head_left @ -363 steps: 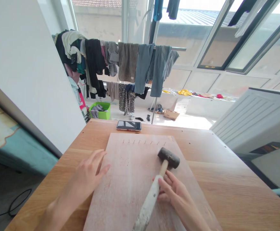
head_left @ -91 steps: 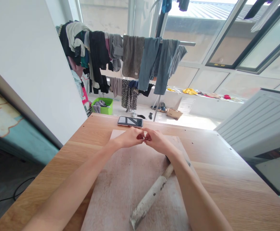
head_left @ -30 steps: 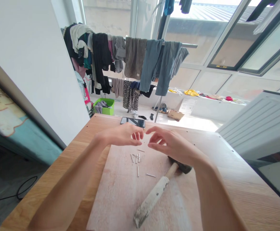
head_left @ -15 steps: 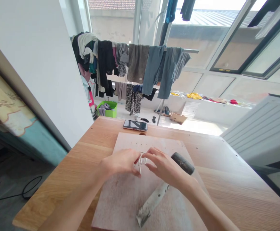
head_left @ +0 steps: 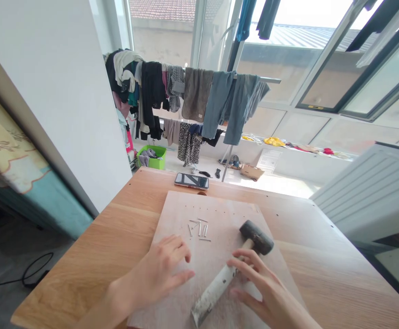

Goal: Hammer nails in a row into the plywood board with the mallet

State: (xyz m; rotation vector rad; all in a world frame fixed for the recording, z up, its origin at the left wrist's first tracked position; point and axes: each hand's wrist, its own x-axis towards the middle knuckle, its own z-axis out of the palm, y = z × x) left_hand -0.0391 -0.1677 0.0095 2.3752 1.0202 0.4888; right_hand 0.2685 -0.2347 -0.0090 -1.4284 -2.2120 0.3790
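Several nails (head_left: 199, 228) lie loosely grouped on a pale wooden board (head_left: 172, 205), which has a row of small dark dots near its far edge. A mallet (head_left: 220, 285) with a black head and a worn white handle rests slantwise on the board's right part. My left hand (head_left: 161, 269) hovers over the board just nearer than the nails, fingers curved and thumb apart, holding nothing. My right hand (head_left: 261, 283) is over the mallet's handle, its fingers spread; whether they touch the handle I cannot tell.
A phone (head_left: 191, 181) lies beyond the board on the wooden table (head_left: 124, 219). Behind the table stands a rack hung with clothes (head_left: 197, 93), and a green basket (head_left: 151, 157) sits on the floor. A white cabinet panel (head_left: 62, 100) rises at the left.
Both hands have drawn back from the nails toward me, the left to the left and the right over the mallet handle. The nails now lie in full view on the board.
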